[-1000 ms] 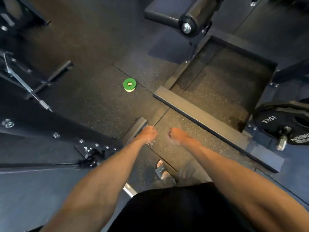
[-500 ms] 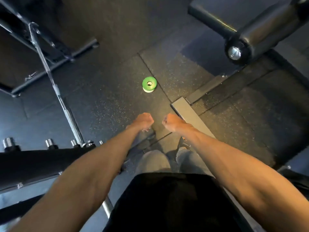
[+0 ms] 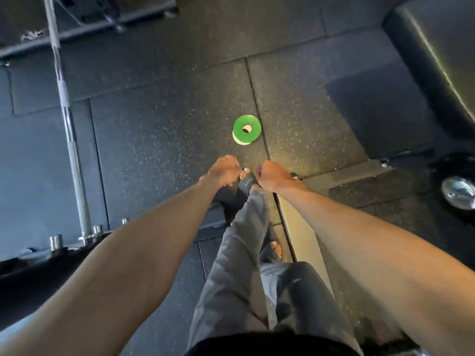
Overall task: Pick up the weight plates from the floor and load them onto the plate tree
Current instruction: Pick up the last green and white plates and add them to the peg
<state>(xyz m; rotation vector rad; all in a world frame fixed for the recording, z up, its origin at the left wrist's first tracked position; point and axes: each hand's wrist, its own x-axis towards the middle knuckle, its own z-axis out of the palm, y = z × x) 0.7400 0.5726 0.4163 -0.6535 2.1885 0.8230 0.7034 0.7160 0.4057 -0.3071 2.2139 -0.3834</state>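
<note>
A small green weight plate [image 3: 247, 128] lies flat on the black rubber floor, stacked on a pale plate [image 3: 240, 141] whose rim shows beneath it. My left hand [image 3: 223, 170] hangs just below and left of the stack, fingers curled, holding nothing. Beside it, to the right, my right hand [image 3: 270, 175] is a closed fist, also with nothing in it. Both hands are short of the plates and not touching them. My forward foot in a black sandal [image 3: 246, 181] shows between the hands. No plate tree is in view.
A steel barbell [image 3: 67, 119] runs up the left side over a black frame with chrome pegs [image 3: 55, 242]. A padded black bench [image 3: 437, 60] fills the upper right, with a chrome roller end [image 3: 458, 192] at the right edge. A flat metal base bar [image 3: 300, 227] lies under my right arm.
I have stepped toward the green plate; it now sits closer below me and nearer my hands. The loaded 15 kg plate at right has left the view. Both fists stay closed.
</note>
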